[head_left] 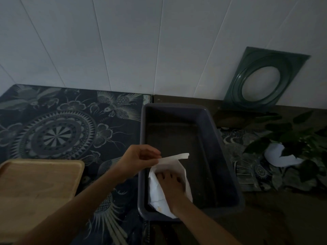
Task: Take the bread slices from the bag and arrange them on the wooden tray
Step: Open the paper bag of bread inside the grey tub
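A white paper bag [157, 193] lies in the near left corner of a dark plastic tub [223, 156]. My left hand [139, 159] pinches the bag's upper flap and holds the mouth apart. My right hand [170, 183] is pushed into the bag, fingers spread; what it touches is hidden by the paper. No bread slice shows. The wooden tray [38, 188] sits at the lower left on the patterned cloth, with nothing on it.
A dark patterned cloth [58, 124] covers the counter on the left. A green square frame [265, 78] with a round opening leans on the white wall. A leafy plant [292, 135] in a white wrap stands at the right.
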The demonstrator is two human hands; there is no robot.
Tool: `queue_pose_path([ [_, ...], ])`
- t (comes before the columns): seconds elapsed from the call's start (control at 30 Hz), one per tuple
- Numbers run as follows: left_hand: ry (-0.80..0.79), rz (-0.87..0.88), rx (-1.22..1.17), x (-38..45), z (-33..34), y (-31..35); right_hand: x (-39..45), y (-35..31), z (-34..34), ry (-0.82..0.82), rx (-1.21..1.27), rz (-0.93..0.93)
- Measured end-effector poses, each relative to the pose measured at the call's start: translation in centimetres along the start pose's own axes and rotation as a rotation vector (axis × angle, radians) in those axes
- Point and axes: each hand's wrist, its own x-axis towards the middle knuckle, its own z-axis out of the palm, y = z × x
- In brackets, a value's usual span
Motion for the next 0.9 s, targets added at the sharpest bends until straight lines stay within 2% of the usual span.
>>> queue_pose_path([
  [0.37,0.010,0.055,0.091,-0.5,0.2,0.2,0.9,0.0,2.3,0.106,0.032,0.042],
  [0.7,0.025,0.060,0.121,-0.6,0.6,0.5,-0.5,0.7,0.7,0.182,0.067,0.016],
  [0.9,0.046,0.044,0.183,-0.1,0.6,0.8,-1.8,0.6,-1.9,0.214,-0.112,0.035],
])
